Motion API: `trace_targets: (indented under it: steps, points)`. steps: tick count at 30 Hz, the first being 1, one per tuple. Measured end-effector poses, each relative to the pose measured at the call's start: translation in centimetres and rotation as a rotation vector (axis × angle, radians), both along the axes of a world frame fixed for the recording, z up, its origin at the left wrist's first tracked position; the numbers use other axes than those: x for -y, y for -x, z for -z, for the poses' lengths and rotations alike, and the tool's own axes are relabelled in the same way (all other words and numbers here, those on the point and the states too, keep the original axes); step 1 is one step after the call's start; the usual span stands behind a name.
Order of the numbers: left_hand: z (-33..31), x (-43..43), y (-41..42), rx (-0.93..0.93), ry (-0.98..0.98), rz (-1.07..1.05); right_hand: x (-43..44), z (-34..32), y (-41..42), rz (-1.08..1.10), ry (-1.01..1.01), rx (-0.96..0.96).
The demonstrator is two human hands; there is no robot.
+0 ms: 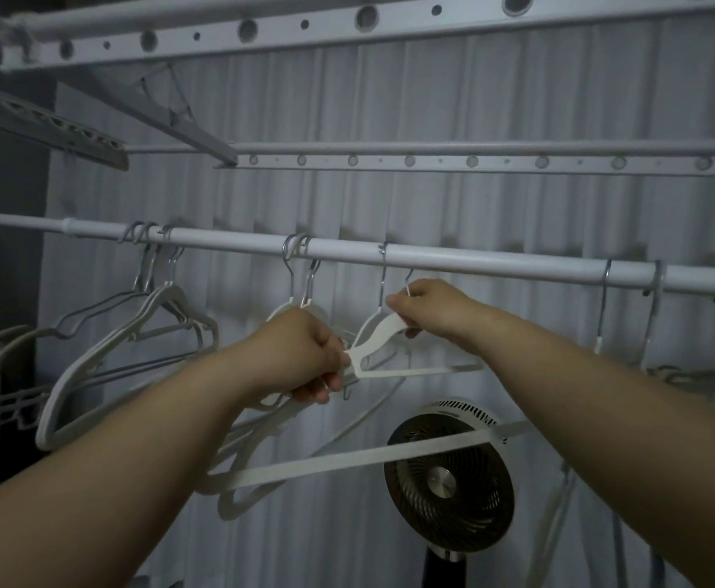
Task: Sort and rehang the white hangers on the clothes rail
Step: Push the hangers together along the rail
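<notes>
While the right hand (430, 309) pinches a hanger (383, 337) at its neck, hook just below the rail (453, 258), the left hand (305, 354) grips its left shoulder end, fingers curled.

Hangers (165, 328) on rail (453, 258); fan (447, 481) below

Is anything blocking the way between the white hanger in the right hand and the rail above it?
Nothing visible. The right hand pinches the flat white plastic hanger near its neck, its metal hook just under the white round clothes rail. That stretch of rail is bare; one hooked hanger wire hangs close alongside.
</notes>
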State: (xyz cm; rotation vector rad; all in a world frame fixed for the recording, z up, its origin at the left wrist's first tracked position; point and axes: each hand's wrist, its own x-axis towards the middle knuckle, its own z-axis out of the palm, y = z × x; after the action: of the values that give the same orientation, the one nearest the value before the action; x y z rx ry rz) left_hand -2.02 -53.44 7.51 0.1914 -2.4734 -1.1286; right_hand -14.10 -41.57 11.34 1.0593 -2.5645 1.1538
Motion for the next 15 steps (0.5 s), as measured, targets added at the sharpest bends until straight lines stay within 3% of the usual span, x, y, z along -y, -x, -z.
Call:
trace_targets:
  steps: [5, 11, 15]
  points:
    - [-0.5, 1.6, 0.3, -0.094, -0.075, -0.035, 0.5, 0.5, 0.7, 0.033, 0.110, 0.049]
    - [0.1, 2.3, 1.5, 0.350, -0.272, 0.225, 1.1, 0.8, 1.0, 0.056, 0.161, 0.022]
    - [1.3, 1.6, 2.4, 0.318, -0.436, 0.369, 1.4, 1.0, 1.1, 0.062, 0.202, 0.047]
